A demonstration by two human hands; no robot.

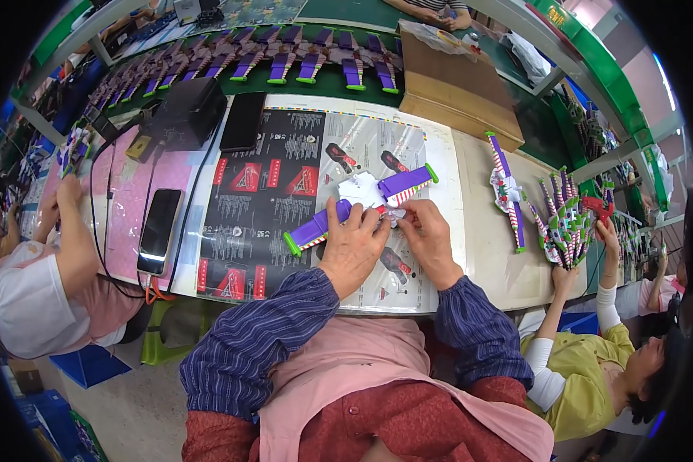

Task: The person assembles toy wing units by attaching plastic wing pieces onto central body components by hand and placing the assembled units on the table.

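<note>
In front of me on the printed sheets [266, 196] lies a winged toy part [408, 183]. It has a white body in the middle and purple wings with green tips and red-and-white striped edges. My left hand [354, 250] rests over the left wing and body, its fingers curled down to hold the part against the sheet. At the body's lower right side, my right hand [431, 245] has thumb and forefinger pinched together. Whatever sits between those fingertips is too small to make out.
A finished-looking winged part [505, 192] lies to the right, below a brown cardboard box [458, 88]. Left are a black phone [242, 123], another phone [160, 231], cables and a black device [183, 115]. Winged parts [312, 65] line the green belt. A right-hand co-worker holds a red tool [597, 205].
</note>
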